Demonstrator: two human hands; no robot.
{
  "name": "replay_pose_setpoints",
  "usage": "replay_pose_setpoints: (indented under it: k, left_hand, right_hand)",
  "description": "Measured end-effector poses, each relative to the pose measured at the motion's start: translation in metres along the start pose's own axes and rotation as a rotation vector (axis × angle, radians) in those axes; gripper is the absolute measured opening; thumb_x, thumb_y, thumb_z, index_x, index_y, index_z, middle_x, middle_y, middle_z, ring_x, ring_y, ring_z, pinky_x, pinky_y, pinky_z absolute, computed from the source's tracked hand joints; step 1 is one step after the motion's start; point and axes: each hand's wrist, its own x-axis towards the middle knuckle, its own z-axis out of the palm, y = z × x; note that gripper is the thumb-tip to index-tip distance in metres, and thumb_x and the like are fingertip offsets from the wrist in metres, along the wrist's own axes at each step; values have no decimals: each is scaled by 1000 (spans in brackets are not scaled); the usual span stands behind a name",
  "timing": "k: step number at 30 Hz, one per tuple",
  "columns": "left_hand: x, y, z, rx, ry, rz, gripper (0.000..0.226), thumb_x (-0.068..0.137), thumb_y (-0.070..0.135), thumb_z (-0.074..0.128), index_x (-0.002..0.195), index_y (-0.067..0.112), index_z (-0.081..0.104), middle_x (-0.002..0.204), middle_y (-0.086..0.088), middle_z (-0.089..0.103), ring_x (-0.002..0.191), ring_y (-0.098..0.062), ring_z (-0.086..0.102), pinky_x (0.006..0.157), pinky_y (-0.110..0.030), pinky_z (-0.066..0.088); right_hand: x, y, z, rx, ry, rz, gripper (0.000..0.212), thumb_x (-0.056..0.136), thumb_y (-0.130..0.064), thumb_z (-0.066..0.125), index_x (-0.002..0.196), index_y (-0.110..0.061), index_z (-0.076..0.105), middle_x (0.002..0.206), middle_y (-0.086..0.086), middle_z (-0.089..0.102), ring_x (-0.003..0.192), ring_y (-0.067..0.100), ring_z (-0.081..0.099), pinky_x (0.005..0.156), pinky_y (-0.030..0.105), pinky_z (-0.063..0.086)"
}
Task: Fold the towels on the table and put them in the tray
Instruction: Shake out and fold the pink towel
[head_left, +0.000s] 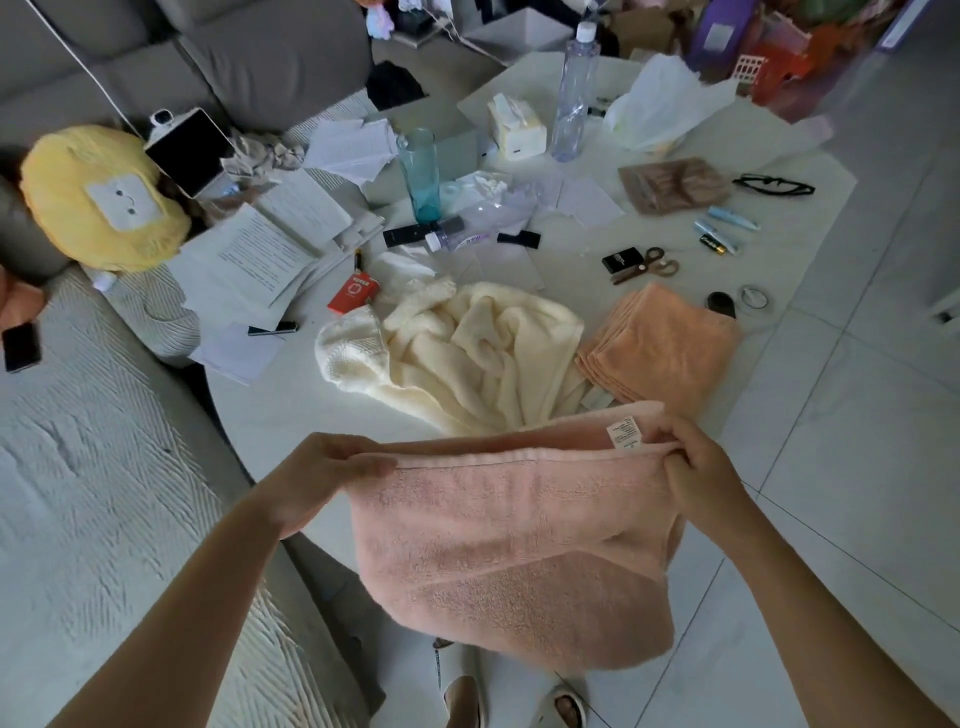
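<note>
Head view looks down on a pale round table (270, 415) crowded with things. Largest of the cloths is the pink towel (514, 545), held up off the tabletop at its near edge and hanging down in front of the person, doubled over so that two top hems run side by side between the hands. A white care label (625, 431) sticks up from the hem near the right end. The left hand (322, 478) grips the towel's left end, thumb lying along the top hem and fingers curled behind the cloth. The right hand (691, 467) pinches the right end, fingers bunched round the gathered hem just beside the label.

Behind the pink towel, near the middle of the tabletop, a cream towel (483, 353) lies crumpled and unfolded, its near part hidden by the pink one. Toward the right edge an orange towel (665, 348) lies folded flat into a neat stack of layers, just beside the cream one.

Loose printed papers (260, 254) spread along the left edge. At the far side stand a clear bottle (574, 98) with a white cap and a teal bottle (421, 176), with a tissue pack (517, 127) between them. Scissors (647, 265) and black-framed glasses (773, 185) lie toward the right edge, beyond the orange towel.
</note>
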Motion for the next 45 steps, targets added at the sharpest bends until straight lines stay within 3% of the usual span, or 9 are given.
replay_pose_setpoints:
  k: [3,8,13,18,22,27,34,38,45]
  left_hand:
    - [-30,23,-1,11,-14,68,25,69,45,82,76,21,79,72,8,70,76,-4,69,81,-32,42]
    - [-80,55,-3,46,170,190,34,65,53,78,81,23,81,71,9,65,71,-3,62,74,-29,42]
    - [-121,70,1,145,265,382,12,86,18,77,84,29,81,86,5,75,81,-6,69,73,-15,49]
    - [-134,82,2,124,375,426,14,91,13,72,93,24,80,96,8,78,94,-7,71,83,-15,52]
    - [-136,92,-5,132,416,487,18,92,20,71,92,37,78,98,12,77,95,-1,70,83,-11,50]
    - [-134,98,-9,159,393,522,20,93,20,70,91,38,78,97,12,76,96,-3,69,84,-12,50]
    - [-122,87,0,217,360,472,23,92,20,72,87,42,77,94,12,77,94,-6,70,85,-17,52]
    - [-124,67,-5,342,390,450,24,92,28,72,86,51,74,93,21,73,91,2,67,80,-15,49]
    - [-129,63,-12,386,465,470,24,94,26,68,85,48,70,90,27,72,87,6,65,76,-9,46]
  right_hand:
    - [-17,-24,-14,-70,-158,-116,50,85,-7,43,115,-43,60,118,-25,62,112,-12,54,87,17,44]
    - [-41,-33,-46,-76,-224,-181,28,76,-48,69,104,-51,69,104,-23,69,96,-5,65,77,20,56]
    - [-63,-36,-69,-324,-69,-426,26,85,-26,72,79,-48,59,94,-20,62,81,4,61,62,26,50]
    - [-86,-59,-78,-528,-61,-676,17,89,-25,64,104,-35,62,89,-26,52,77,1,52,60,21,44]
    - [-79,-75,-84,-488,5,-630,17,88,-10,68,104,-17,68,91,-7,66,76,12,61,62,35,53]
    - [-71,-81,-73,-393,-3,-506,17,92,-19,58,106,-20,68,68,-17,59,66,-3,56,49,16,39]
    - [-55,-74,-44,-317,-87,-253,46,94,-15,51,137,-31,46,90,-14,58,72,-1,55,52,12,35]
    - [-59,-68,-42,-510,-96,-288,11,95,-21,52,95,-31,56,69,-17,51,63,11,53,46,18,30]
    - [-73,-79,-44,-519,2,-544,21,83,-21,77,83,-12,58,102,-3,54,82,16,55,59,30,37]
